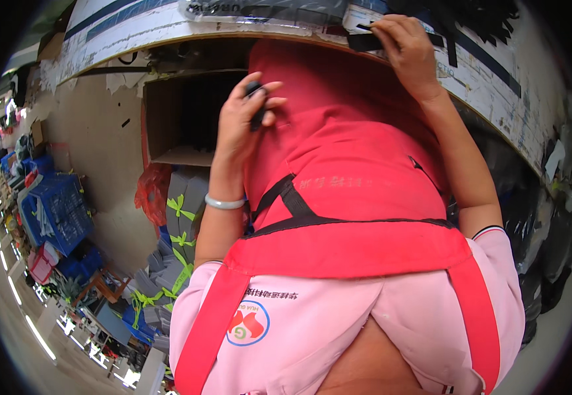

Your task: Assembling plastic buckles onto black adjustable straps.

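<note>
Two bare hands are at work, each with one black thing: the left hand [235,115] has its fingers curled around a small black object [257,120], and the right hand [412,52] pinches a black strip [363,43] between thumb and fingers. The object's long axis runs roughly toward the table [137,41], its ends pointing at and away from the near edge; it is held above one red apron [365,158], short of that edge. The strip lies at the near edge, its long axis roughly along it, with one end pointing left. The table's top is whitish with dark stripes and worn marks, and clear plastic wrapping [259,12] lies on it. Below the near edge, to the left, are one carton [182,157], one red plastic bag [151,197] and grey bundles [195,191] with green ties; farther left, a blue crate [62,214] stands on the pale floor [111,141].
</note>
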Tool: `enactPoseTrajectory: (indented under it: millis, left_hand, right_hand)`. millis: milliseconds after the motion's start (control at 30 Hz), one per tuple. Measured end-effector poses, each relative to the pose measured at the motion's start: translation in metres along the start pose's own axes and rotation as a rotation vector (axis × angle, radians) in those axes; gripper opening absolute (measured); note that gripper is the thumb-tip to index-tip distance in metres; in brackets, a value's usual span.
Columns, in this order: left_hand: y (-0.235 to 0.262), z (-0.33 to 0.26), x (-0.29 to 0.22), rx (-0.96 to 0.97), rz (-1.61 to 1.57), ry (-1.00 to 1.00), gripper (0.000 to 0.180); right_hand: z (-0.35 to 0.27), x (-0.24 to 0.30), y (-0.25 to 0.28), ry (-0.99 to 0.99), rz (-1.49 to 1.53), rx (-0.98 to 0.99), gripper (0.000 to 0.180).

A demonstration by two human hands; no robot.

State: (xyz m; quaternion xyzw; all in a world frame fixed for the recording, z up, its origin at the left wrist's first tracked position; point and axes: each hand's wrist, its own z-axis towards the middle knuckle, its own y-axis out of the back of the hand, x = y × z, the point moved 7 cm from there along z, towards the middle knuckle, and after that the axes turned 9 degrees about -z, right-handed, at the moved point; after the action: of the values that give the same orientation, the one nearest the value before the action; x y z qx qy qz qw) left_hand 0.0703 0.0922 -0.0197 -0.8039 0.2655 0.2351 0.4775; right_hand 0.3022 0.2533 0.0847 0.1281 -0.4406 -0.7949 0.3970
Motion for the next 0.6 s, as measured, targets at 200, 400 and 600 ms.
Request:
enactPoseTrajectory:
  millis: [200,400,600]
  left_hand:
    - [-0.054,0.0,0.014,0.098,0.261,0.008,0.013]
    - [-0.058,0.002,0.019,0.076,0.186,0.017,0.024]
    - [-0.056,-0.005,0.033,0.047,-0.181,0.361,0.027]
  right_hand:
    - [0.007,0.016,0.028,-0.398,0.444,0.157,0.014]
    - [-0.033,0.055,-0.016,-0.516,0.953,0.526,0.022]
    - [-0.028,0.084,-0.009,-0.117,0.813,0.486,0.03]
